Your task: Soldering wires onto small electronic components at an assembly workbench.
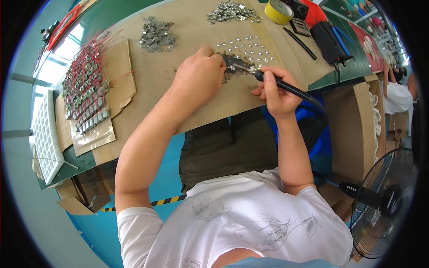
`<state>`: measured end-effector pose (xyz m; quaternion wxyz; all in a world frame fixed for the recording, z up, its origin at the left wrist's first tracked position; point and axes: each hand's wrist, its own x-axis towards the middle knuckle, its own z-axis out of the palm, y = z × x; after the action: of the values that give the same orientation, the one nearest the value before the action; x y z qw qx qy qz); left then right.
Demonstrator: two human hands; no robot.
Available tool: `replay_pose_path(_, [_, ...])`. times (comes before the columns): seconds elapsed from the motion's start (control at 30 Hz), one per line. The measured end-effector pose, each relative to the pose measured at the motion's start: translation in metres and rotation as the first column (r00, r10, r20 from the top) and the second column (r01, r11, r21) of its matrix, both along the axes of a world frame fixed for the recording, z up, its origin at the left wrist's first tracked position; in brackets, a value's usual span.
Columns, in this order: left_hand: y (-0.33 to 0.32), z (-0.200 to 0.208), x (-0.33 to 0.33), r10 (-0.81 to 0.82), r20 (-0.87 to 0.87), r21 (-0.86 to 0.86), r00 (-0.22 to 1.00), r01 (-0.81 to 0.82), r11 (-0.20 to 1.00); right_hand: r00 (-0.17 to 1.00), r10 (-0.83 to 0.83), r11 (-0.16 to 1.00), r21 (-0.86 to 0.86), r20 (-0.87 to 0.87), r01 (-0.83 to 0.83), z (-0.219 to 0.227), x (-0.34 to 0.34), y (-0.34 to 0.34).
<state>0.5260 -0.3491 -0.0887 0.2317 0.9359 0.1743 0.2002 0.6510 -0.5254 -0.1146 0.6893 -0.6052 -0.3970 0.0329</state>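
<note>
The right hand (282, 96) is closed around the black handle of a soldering iron (290, 86), held much like a pen, with the thumb and index finger near its front end. The iron slants across to the left, and its bare metal tip reaches into the gap between the 2 hands, ending just beside the fingertips of the left hand (200, 73). That hand has its fingers drawn narrowly together, knuckles up; whether they pinch anything cannot be told, since the hand covers its own grip. A small silvery piece (232, 68) lies right by those fingertips, at the iron's tip, over a dark patch (235, 60) on the brown-covered surface (152, 73).

Just beyond the hands, more small silvery pieces (250, 45) stand apart in loose rows. Farther off is a heap of shiny metal pieces (232, 12), and beyond the left hand, a pile of grey metal parts (156, 35). Well to the left, small green boards with red wires (87, 80) cover a cardboard sheet (124, 73). Beyond the right hand are a black pen-like stick (299, 43), a yellow tape roll (278, 11) and a black box (328, 42) with a cable.
</note>
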Motion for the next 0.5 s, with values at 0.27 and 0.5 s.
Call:
replay_pose_path(0.27, [0.001, -0.005, 0.003, -0.046, -0.028, 0.074, 0.999, 0.048, 0.996, 0.983, 0.18, 0.976, -0.124, -0.019, -0.181, 0.056, 0.023, 0.048])
replay_pose_path(0.5, [0.003, -0.009, -0.003, -0.045, -0.043, 0.054, 0.998, 0.047, 0.997, 0.811, 0.469, 0.822, -0.508, 0.351, -0.256, 0.067, 0.027, 0.173])
